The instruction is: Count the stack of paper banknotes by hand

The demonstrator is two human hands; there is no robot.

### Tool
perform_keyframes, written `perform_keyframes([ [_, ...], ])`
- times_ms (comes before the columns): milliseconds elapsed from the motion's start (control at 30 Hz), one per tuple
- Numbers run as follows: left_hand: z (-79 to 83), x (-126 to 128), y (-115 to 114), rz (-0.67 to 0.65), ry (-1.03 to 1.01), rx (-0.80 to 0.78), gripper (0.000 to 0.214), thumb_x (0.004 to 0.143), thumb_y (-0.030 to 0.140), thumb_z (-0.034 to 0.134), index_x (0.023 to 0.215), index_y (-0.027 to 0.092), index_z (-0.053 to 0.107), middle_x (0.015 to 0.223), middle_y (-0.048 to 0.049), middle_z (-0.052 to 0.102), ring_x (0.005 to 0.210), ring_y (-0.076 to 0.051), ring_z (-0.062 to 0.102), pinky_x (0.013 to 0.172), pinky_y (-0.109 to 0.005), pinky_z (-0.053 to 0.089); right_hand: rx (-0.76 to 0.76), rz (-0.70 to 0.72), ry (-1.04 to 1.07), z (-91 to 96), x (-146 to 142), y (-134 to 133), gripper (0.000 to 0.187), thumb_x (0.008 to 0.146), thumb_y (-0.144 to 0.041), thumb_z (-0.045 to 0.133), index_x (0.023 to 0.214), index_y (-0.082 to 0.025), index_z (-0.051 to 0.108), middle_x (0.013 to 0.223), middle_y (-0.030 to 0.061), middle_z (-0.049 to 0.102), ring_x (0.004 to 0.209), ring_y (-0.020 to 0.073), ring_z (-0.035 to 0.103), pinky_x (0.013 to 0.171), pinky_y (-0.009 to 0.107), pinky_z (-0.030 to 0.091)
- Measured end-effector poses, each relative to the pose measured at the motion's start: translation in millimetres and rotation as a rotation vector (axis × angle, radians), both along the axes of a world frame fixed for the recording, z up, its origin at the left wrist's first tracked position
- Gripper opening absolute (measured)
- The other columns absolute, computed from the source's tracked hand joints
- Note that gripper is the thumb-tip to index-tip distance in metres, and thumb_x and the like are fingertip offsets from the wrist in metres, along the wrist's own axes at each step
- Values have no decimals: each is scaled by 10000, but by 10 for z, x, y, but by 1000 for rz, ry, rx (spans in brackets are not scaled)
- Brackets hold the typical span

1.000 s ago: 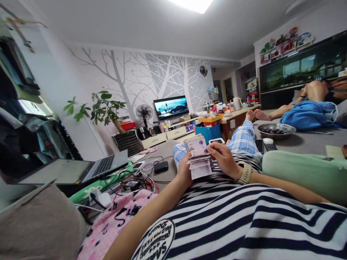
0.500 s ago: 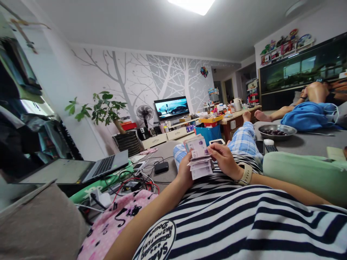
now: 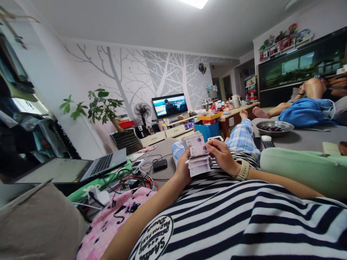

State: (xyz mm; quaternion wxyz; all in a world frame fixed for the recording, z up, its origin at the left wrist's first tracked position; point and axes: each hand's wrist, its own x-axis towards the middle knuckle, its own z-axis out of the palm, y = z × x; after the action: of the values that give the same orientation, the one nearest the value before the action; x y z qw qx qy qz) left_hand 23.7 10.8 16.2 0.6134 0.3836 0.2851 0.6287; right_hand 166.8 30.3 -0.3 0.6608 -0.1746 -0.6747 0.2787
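Observation:
A bundle of banknotes [image 3: 198, 169] is held over my lap, its notes fanned, with some folded down toward me. My left hand [image 3: 183, 167] is closed around the left side of the bundle. At the upper right edge of the notes, my right hand [image 3: 221, 155] pinches the corner of a banknote [image 3: 199, 144] between thumb and fingers. The upright notes are pale with purplish print and a figure 5. A cream watch band [image 3: 242, 169] circles my right wrist. Behind the notes, a white-edged device [image 3: 215, 139] is partly hidden.
To the left are an open laptop [image 3: 104, 166], tangled cables [image 3: 141, 177] and a black box [image 3: 160, 165]. A green cushion [image 3: 298, 169] lies by my right arm. Beyond it sit a remote [image 3: 268, 144] and a metal bowl [image 3: 275, 129] of dark round fruit. Another person's legs [image 3: 282, 108] stretch out at right.
The view has shifted slightly, so most things sit a little further left. Both hands keep nearly the same hold on the banknotes. The television picture has changed.

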Motion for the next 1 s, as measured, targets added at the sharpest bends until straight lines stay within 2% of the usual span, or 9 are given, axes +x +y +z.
perform_keyframes([
  [133, -53, -24, 9, -31, 60, 27, 326, 731, 324, 667, 994, 132, 678, 878, -101, 739, 922, -302, 685, 849, -396, 532, -5, -2, 16, -35, -44, -4, 277, 867, -437, 559, 770, -181, 602, 672, -16, 514, 583, 109, 426, 595, 256, 375],
  [267, -85, -46, 6, -68, 64, 43, 344, 718, 365, 672, 1003, 172, 682, 908, -94, 739, 923, -306, 683, 825, -403, 540, 4, -29, 22, -35, -74, -26, 285, 868, -447, 558, 773, -182, 602, 652, -22, 496, 573, 109, 417, 601, 261, 375],
  [433, -78, -24, 1, -53, 94, 36, 344, 715, 370, 677, 1002, 180, 683, 866, -86, 739, 907, -299, 687, 807, -391, 541, -1, -47, 15, -48, -63, -13, 297, 876, -459, 543, 775, -185, 596, 621, -29, 472, 569, 111, 417, 607, 263, 379],
  [633, -105, -37, 30, -7, 74, 48, 283, 702, 313, 694, 937, 156, 683, 831, -86, 734, 881, -287, 687, 804, -373, 541, -34, -14, 21, -69, -67, -2, 313, 863, -481, 558, 751, -190, 589, 594, -28, 470, 551, 114, 422, 533, 257, 346],
  [767, -113, -59, 71, 27, 61, 21, 253, 754, 334, 663, 893, 123, 682, 761, -75, 720, 768, -237, 688, 746, -331, 540, -65, 72, 44, -64, -78, -19, 377, 868, -521, 532, 709, -185, 593, 567, -15, 529, 504, 108, 455, 494, 254, 348],
  [867, -109, -70, 100, 93, 73, 17, 192, 795, 270, 616, 876, 110, 685, 706, -51, 709, 683, -196, 677, 714, -294, 536, -82, 163, 51, -59, -82, -30, 430, 880, -557, 487, 697, -182, 594, 544, -1, 568, 465, 109, 475, 472, 255, 363],
  [1000, -91, -61, 105, 15, 34, -10, 206, 822, 234, 564, 911, 91, 683, 742, -74, 724, 748, -220, 697, 774, -321, 543, -22, 104, -23, -54, -66, -43, 380, 853, -517, 560, 671, -185, 578, 571, -1, 591, 533, 120, 528, 550, 261, 420],
])
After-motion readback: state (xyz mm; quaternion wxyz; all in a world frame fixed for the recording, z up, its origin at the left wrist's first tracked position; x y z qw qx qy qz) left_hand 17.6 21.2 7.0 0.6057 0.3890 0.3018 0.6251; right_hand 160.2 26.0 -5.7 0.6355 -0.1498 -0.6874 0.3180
